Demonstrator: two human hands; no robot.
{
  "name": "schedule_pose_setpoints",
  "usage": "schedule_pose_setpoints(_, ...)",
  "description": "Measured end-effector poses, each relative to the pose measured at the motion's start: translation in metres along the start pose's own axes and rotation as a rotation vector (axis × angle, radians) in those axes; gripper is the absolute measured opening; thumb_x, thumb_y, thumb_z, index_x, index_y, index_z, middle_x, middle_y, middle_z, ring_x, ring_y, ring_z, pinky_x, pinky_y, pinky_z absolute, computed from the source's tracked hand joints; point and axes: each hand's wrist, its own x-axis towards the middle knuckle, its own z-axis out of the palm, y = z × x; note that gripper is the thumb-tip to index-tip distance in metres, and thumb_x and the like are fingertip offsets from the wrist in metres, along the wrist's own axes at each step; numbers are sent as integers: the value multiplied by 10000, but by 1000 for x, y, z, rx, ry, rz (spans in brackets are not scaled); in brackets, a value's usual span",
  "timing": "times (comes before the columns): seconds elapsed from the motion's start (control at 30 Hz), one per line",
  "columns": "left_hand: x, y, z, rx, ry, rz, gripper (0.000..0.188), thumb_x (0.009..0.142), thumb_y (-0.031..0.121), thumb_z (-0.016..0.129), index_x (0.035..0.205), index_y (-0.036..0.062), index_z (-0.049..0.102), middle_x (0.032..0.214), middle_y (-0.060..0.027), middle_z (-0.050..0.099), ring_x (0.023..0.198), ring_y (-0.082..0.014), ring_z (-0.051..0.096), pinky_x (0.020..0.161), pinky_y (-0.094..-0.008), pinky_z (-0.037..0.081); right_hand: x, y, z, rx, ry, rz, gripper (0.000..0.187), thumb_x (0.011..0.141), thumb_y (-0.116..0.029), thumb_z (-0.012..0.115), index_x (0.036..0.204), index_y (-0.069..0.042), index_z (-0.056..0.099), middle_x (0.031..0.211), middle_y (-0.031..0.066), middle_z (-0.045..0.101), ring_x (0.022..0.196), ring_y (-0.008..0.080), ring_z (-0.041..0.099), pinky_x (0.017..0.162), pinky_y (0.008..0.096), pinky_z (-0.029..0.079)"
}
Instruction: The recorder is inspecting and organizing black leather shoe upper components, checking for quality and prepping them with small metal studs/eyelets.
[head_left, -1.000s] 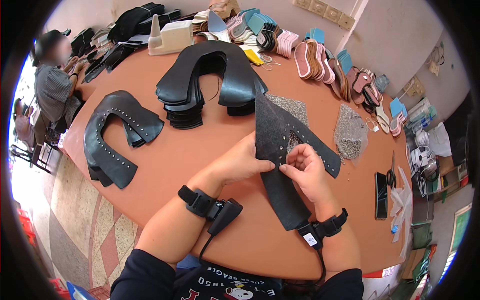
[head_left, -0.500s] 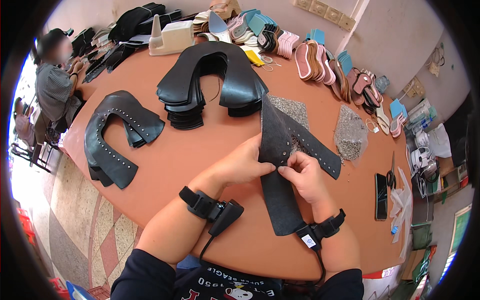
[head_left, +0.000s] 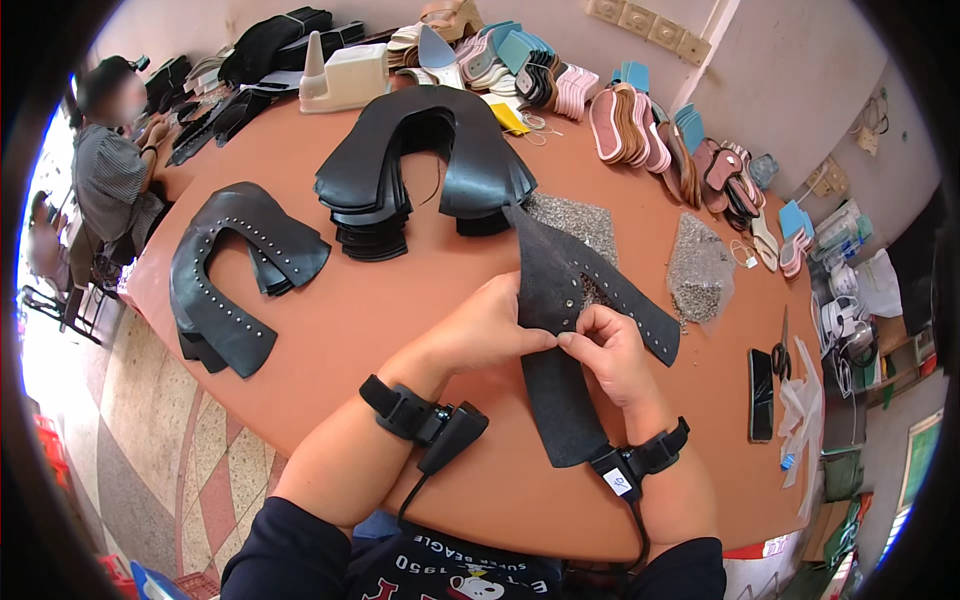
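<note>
Both hands work on a black U-shaped leather piece (head_left: 565, 400), turned with its dull side toward me and a row of small metal studs along its inner edge. My left hand (head_left: 500, 325) grips it from the left, thumb on the near face and fingers hidden behind. My right hand (head_left: 612, 350) is closed in a pinch at the inner edge, its thumb close to the left thumb; anything tiny between the fingertips cannot be made out. Left of my hands lie studded leather pieces (head_left: 215, 290), and beyond them a stack of plain black U-shaped pieces (head_left: 425, 150).
An open bag of metal studs (head_left: 575, 220) lies behind the held piece, another bag (head_left: 700, 275) to its right. Scissors (head_left: 782, 350), a phone (head_left: 761, 395) and a plastic bag (head_left: 800, 415) sit at right. Shoe parts (head_left: 625, 130) line the wall. A person (head_left: 115, 180) sits far left.
The upper end of the leather piece has tipped slightly down and to the left. Both hands keep nearly the same place and hold.
</note>
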Motion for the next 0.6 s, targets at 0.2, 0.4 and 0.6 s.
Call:
schedule_pose_setpoints(0.2, -2, 4, 2, 39, -28, 57, 385, 714, -70, 660, 1082, 0, 569, 1009, -39, 629, 946, -112, 580, 847, -276, 473, -3, -3, -5, -21, -46, 58, 118, 828, -72, 656, 747, -22, 585, 739, -12, 593, 681, 32, 537, 593, 186, 426)
schedule_pose_setpoints(0.4, 3, -5, -6, -15, 168, -79, 371, 727, -53, 622, 1090, -37, 547, 977, -74, 639, 923, -138, 603, 818, -274, 486, 11, 3, -38, -348, 180, 16, 129, 851, -112, 606, 858, 9, 649, 782, 40, 642, 672, 107, 580, 612, 253, 460)
schedule_pose_setpoints(0.6, 1, -6, -9, -117, 80, -122, 507, 707, -91, 648, 1182, 19, 511, 1048, -33, 612, 907, -129, 597, 781, -271, 502, 12, 2, -27, -792, 149, -119, 77, 774, -65, 636, 823, -7, 622, 796, 99, 595, 677, 218, 596, 628, 314, 465)
